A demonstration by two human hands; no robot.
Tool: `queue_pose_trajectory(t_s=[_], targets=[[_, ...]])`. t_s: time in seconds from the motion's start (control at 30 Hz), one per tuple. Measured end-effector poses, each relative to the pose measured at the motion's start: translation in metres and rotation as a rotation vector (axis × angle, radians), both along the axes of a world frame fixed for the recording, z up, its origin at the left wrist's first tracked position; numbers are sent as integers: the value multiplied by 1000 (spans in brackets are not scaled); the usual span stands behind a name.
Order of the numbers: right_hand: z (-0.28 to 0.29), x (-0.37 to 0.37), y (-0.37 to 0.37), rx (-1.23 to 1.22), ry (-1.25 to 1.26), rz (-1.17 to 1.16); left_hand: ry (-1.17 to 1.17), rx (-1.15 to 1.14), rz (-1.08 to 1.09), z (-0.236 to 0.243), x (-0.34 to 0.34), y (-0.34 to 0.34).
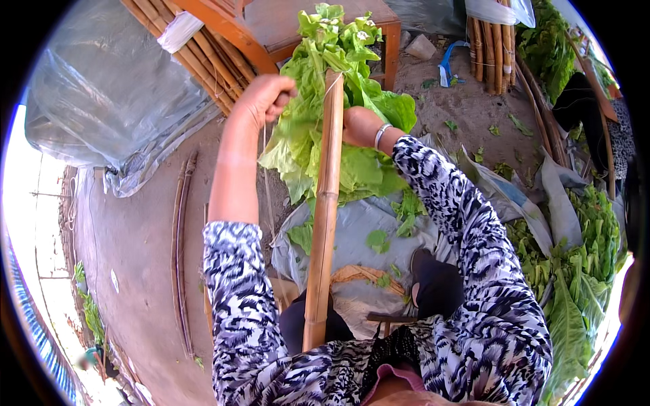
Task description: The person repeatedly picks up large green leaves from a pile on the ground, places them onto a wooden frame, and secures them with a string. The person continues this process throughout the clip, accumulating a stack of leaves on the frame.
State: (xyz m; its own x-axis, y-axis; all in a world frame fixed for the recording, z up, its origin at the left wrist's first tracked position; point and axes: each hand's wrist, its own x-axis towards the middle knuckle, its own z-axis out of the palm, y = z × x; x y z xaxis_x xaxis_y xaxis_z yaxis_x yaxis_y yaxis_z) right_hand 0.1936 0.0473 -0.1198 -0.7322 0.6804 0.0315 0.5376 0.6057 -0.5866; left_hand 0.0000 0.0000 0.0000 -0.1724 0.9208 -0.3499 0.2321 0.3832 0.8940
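Observation:
A long bamboo pole [326, 183] runs away from my lap, with a bunch of broad green leaves [305, 135] hanging at its far part. Left of the pole, my left hand [265, 98] is closed in a pinch beside the leaves. A thin string [266, 176] hangs from this hand. My right hand [363, 127], with a bracelet at its wrist, is curled against the pole's right side among the leaves. Its fingertips are hidden, so what it grips cannot be made out. A turn of string [334, 81] shows near the pole's far end.
The pole's far end lies by an orange wooden stand [391, 47]. Bundled poles [210, 57] lean at the upper left, and another bundle [492, 57] stands upper right. Leaf piles [582, 284] lie on the right. Grey sheeting [291, 223] covers the ground before me. Thin sticks [181, 257] lie at left.

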Motion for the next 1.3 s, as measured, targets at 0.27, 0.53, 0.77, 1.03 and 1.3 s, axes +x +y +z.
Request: queue_pose_trajectory(t_s=[0.27, 0.53, 0.77, 1.03, 1.3], targets=[[-46, -69, 39, -594, 1055, -387, 793, 567, -337, -56, 144, -38], [-51, -3, 52, -255, 604, -519, 1101, 824, -576, -85, 129, -11], [-3, 303, -92, 8, 319, -735, 1201, 669, -433, -83, 136, 25], [-33, 588, -267, 367, -885, -1285, 930, 435, -123, -52, 121, -39], [10, 629, -302, 362, -600, -1377, 827, 522, -41, -62, 116, -49]])
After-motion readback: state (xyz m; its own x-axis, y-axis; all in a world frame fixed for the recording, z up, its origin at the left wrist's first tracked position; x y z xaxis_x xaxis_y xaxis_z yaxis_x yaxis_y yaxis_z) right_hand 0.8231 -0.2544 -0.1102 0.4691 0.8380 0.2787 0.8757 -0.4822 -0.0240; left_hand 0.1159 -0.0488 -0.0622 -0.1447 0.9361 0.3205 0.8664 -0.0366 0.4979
